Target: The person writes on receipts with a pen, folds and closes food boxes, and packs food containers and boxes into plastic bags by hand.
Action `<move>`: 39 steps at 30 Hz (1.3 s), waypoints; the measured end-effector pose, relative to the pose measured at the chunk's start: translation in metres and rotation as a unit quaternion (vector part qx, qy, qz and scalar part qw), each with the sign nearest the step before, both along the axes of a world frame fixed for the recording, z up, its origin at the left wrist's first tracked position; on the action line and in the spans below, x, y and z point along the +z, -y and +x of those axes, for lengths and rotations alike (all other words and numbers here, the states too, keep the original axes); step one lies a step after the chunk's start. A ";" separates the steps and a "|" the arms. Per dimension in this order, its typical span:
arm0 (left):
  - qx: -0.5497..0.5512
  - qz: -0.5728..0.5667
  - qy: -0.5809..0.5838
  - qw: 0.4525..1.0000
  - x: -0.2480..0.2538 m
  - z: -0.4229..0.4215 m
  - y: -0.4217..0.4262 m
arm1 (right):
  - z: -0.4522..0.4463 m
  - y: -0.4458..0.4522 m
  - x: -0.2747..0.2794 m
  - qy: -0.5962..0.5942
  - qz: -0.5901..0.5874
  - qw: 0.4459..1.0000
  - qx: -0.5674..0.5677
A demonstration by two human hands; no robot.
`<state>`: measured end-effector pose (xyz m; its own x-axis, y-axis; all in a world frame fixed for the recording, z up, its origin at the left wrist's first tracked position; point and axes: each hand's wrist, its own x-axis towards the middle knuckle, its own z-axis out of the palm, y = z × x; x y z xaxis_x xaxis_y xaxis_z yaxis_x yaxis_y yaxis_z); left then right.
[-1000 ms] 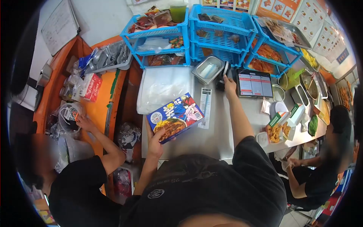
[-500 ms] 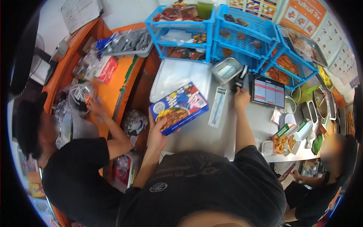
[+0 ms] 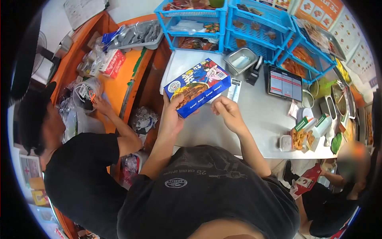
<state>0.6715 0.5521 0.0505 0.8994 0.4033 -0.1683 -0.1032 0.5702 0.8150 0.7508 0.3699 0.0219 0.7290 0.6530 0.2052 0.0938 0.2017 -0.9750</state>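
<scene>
My left hand [image 3: 174, 113] grips the left end of a blue printed food box [image 3: 197, 85], thumb on the front and tilted above the metal table [image 3: 207, 133]. Just right of the box, my right hand [image 3: 227, 111] is curled with its fingers pressed together; whether anything small is between them cannot be made out. Behind the hand a white printed strip [image 3: 234, 89] lies partly covered. A black device [image 3: 253, 73] stands beside the metal container [image 3: 241, 60], away from both hands. White sheets [image 3: 179, 63] lie behind the box.
Blue tiered baskets [image 3: 195, 13] line the back, beside a tablet [image 3: 285, 83]. Fried food boxes [image 3: 303, 137] sit at right. A co-worker at left reaches over an orange counter [image 3: 113, 93]; another person at right holds a red packet [image 3: 308, 180].
My right hand has let go of the black device and come left, close to the box. The box has risen toward the white sheets. The person at right now shows a red packet.
</scene>
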 end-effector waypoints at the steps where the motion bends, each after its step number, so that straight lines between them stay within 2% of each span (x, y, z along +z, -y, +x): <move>1: -0.001 0.005 -0.018 1.000 0.004 -0.001 0.004 | -0.002 -0.003 0.001 0.011 -0.007 1.000 -0.019; 7: 0.001 0.044 0.003 0.999 0.013 -0.007 0.020 | -0.016 -0.014 -0.003 -0.033 -0.050 0.990 -0.131; 10: 0.002 0.081 0.040 0.996 0.012 -0.012 0.026 | -0.015 -0.010 -0.010 -0.028 -0.175 0.969 -0.171; 13: 0.006 0.076 0.032 0.997 0.022 -0.018 0.027 | -0.024 -0.008 -0.008 -0.048 -0.178 0.965 -0.187; 16: -0.089 -0.077 -0.021 0.993 0.013 -0.017 0.011 | -0.033 -0.011 -0.017 -0.087 0.050 0.977 -0.186; 19: -0.140 -0.169 -0.077 0.972 0.019 -0.026 0.012 | -0.025 0.000 -0.026 0.086 0.111 0.973 -0.181; 22: -0.168 -0.200 -0.102 0.960 0.013 -0.031 0.012 | -0.021 0.019 -0.016 0.222 0.069 0.960 -0.158; 25: -0.199 -0.231 -0.098 0.947 -0.001 -0.035 0.007 | -0.017 0.026 -0.001 0.347 0.059 0.922 -0.159; 28: -0.246 -0.285 -0.081 0.923 -0.005 -0.035 0.008 | -0.023 0.033 -0.009 0.332 0.029 0.929 -0.163; 29: -0.241 -0.281 -0.093 0.924 -0.014 -0.035 0.005 | -0.025 0.038 -0.016 0.338 0.011 0.928 -0.157; 32: -0.262 -0.296 -0.106 0.913 -0.029 -0.040 0.003 | -0.013 0.062 -0.055 0.306 -0.185 0.905 -0.229; 33: -0.271 -0.307 -0.104 0.907 -0.030 -0.041 0.001 | -0.008 0.072 -0.054 0.321 -0.152 0.892 -0.281; 35: -0.289 -0.227 -0.077 0.927 -0.044 -0.040 -0.004 | -0.002 0.102 -0.058 0.206 -0.190 0.854 -0.438; 36: -0.294 -0.187 -0.061 0.935 -0.053 -0.039 -0.008 | 0.007 0.132 -0.063 0.174 -0.266 0.825 -0.468; 37: -0.290 -0.110 -0.065 0.948 -0.062 -0.038 -0.013 | 0.009 0.167 -0.069 0.242 -0.349 0.764 -0.485; 38: -0.279 -0.067 -0.066 0.956 -0.071 -0.039 -0.017 | 0.003 0.201 -0.065 0.207 -0.475 0.732 -0.442; 39: -0.265 -0.024 -0.066 0.962 -0.081 -0.040 -0.022 | 0.000 0.232 -0.077 0.193 -0.601 0.669 -0.394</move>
